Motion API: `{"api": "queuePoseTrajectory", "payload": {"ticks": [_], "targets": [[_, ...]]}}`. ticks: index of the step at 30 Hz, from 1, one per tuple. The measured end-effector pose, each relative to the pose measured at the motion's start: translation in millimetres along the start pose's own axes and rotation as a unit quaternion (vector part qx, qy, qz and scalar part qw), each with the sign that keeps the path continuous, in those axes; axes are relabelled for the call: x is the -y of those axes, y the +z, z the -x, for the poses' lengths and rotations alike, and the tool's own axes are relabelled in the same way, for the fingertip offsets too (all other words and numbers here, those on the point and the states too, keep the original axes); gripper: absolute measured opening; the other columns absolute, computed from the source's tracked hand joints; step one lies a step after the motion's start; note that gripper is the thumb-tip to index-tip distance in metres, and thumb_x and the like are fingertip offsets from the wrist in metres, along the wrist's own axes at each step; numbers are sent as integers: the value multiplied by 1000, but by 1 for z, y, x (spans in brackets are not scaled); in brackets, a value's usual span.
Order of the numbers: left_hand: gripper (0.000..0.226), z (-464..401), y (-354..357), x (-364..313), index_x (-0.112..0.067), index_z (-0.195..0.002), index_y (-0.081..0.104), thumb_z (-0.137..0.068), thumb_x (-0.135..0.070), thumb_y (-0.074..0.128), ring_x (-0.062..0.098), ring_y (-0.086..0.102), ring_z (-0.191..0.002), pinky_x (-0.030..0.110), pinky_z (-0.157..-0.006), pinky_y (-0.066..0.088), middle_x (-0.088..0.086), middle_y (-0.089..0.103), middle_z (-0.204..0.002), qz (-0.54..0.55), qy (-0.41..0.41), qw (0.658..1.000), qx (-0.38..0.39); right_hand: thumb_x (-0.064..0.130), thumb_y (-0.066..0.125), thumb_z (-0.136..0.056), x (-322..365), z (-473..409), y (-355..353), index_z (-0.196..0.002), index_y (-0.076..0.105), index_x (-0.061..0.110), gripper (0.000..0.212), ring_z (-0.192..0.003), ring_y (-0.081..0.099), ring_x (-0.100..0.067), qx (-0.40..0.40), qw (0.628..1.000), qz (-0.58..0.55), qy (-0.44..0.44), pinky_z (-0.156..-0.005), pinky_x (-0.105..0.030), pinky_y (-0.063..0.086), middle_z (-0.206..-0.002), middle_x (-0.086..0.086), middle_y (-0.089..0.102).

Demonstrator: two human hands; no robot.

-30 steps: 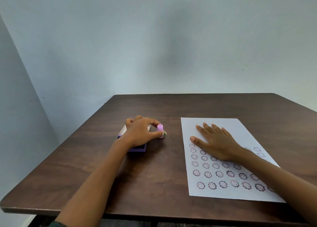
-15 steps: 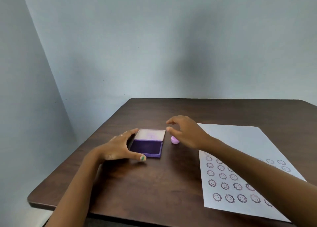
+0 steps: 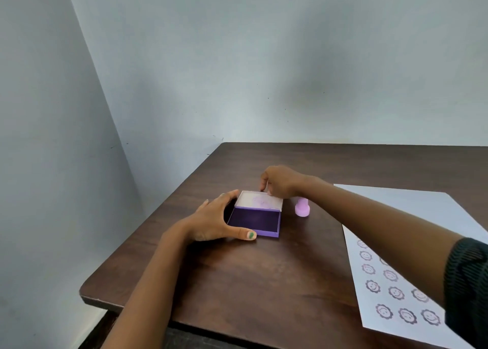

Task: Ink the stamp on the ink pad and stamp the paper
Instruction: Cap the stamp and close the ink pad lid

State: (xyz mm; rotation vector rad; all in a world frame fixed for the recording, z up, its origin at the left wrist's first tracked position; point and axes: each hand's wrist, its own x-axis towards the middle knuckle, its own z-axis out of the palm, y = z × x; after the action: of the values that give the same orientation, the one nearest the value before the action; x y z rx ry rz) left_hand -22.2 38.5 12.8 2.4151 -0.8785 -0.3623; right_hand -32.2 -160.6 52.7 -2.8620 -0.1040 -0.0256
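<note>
Left hand (image 3: pixel 211 223): spread open, thumb along the near edge and fingers at the left side of the ink pad, bracing it; grips nothing else. Right hand (image 3: pixel 281 181): reaches across to the far edge of the raised lid, fingers curled on it; whether they pinch the lid or only rest on it cannot be told

Bench (image 3: pixel 264 282): dark wood, carries all items; right part cut off by the frame

Paper (image 3: pixel 412 211): white sheet at right, well apart from the pad; rows of round smiley prints on its near half, far half blank; lower right corner hidden by the sleeved right arm and the frame edge

Ink pad (image 3: pixel 254 220): purple case, open, dark inking surface exposed; pale lid (image 3: pixel 260 200) stands back behind it, stained lilac

Stamp (image 3: pixel 302 208): small pink piece, upright on the bench just right of the pad, held by neither hand; its top is hidden behind the right wrist

Step judged: readying the pad, inking not yet begun. Next move calls for the right hand to leave the lid, take the stamp, and press its face squarely on the pad while the left steadies the case
</note>
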Motion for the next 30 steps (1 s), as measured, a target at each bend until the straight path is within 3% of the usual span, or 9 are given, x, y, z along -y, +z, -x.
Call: {"api": "queuePoseTrajectory", "payload": {"ticks": [6, 11, 16, 28, 30], "targets": [[101, 0, 0, -2, -34, -145, 15, -66, -63, 71, 10, 27, -139, 39, -117, -5, -9, 31, -151, 0, 4, 1000, 0, -7, 48, -83, 3, 0, -1, -98, 64, 3, 24, -85, 51, -20, 16, 1000, -8, -6, -53, -18, 36, -109, -16, 64], [103, 1, 0, -3, -39, -145, 13, -64, -62, 72, 11, 26, -140, 42, -117, -8, -10, 32, -151, 18, 7, 1000, 4, -6, 46, -83, 5, 0, -4, -104, 60, 4, 27, -98, 55, -30, 6, 1000, 19, -21, -71, -28, 40, -112, -18, 62], [107, -1, 0, -3, -42, -144, 9, -60, -66, 70, 10, 24, -141, 43, -116, -7, -11, 31, -152, 17, 8, 1000, 10, -5, 48, -83, 7, 4, -16, -100, 61, 3, 23, -98, 57, -30, -27, 998, 24, -48, -79, -33, 46, -110, -17, 63], [90, -1, 1, -2, -42, -135, 30, -58, -69, 67, 10, 36, -133, 42, -116, -2, -10, 45, -141, 8, 5, 1000, 4, 1, 55, -83, 21, 46, -27, -97, 65, 11, 20, -83, 59, -18, -73, 990, -20, -117, -69, -25, 41, -92, -7, 66], [87, 0, 1, -2, -40, -133, 35, -58, -69, 68, 11, 36, -132, 41, -116, -2, -11, 46, -138, 6, 6, 1000, 1, 2, 55, -82, 25, 58, -20, -99, 65, 14, 22, -83, 60, -18, -79, 988, -11, -131, -70, -28, 46, -90, -6, 67]]}}
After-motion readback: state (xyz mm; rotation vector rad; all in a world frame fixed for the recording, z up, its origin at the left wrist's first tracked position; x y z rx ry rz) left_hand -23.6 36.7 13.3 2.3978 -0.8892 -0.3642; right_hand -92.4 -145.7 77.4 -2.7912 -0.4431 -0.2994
